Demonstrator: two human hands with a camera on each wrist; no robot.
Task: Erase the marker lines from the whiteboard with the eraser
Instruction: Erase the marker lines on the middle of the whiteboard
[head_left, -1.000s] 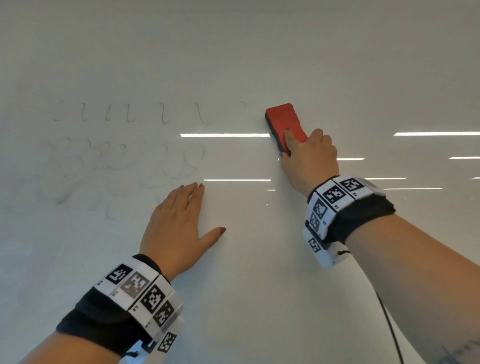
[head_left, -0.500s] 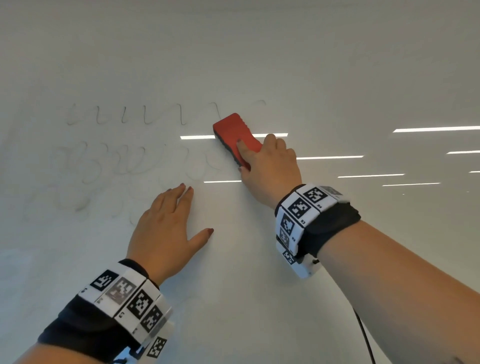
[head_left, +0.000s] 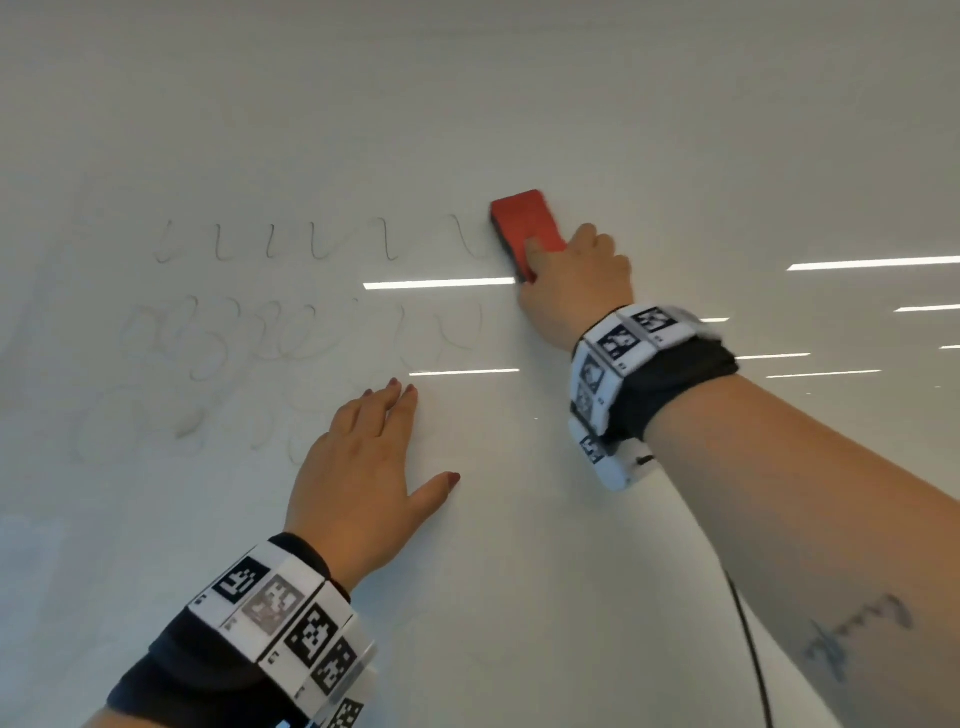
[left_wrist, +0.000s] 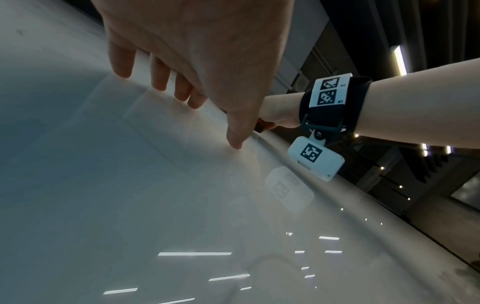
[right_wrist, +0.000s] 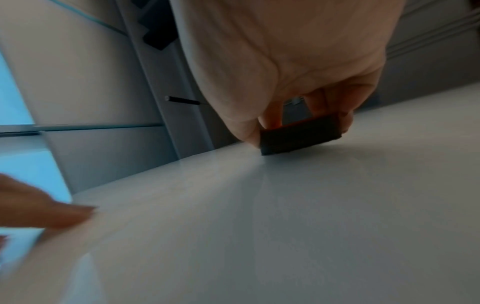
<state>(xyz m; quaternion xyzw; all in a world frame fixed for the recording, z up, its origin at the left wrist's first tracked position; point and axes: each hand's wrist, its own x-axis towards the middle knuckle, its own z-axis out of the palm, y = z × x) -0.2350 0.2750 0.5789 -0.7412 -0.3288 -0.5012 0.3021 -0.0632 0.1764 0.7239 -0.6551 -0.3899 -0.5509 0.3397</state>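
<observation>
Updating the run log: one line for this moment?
right hand grips eraser on whiteboard | left hand flat | marker lines faint, remaining

The eraser (head_left: 527, 231) sits flat on the whiteboard (head_left: 571, 571), under the right hand (head_left: 574, 283). The marker lines (head_left: 291, 332) lie to the left of the eraser, and the top row ends just beside it. The left hand (head_left: 358, 483) rests flat on the whiteboard, below the lines and below the eraser.
</observation>
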